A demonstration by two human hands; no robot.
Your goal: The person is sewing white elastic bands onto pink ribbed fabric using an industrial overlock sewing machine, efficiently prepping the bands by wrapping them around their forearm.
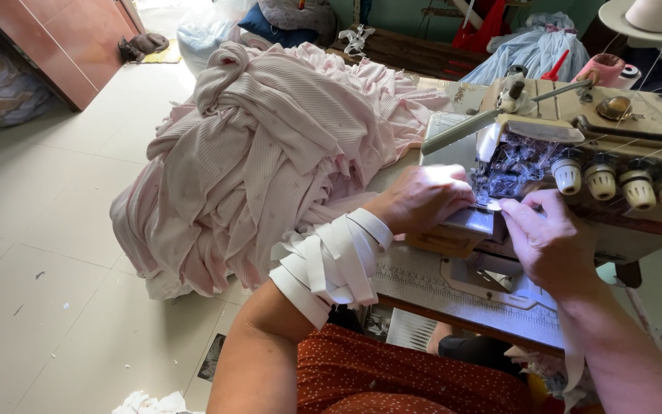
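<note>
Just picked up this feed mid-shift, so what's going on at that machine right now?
A person sits at a beige sewing machine, both hands at its needle area. The left hand rests on the small plate there, with white elastic strip looped many times around that wrist. The right hand pinches a bit of white strip beside the presser foot. A big heap of pale pink ribbed fabric is piled to the left, spilling toward the tiled floor.
</note>
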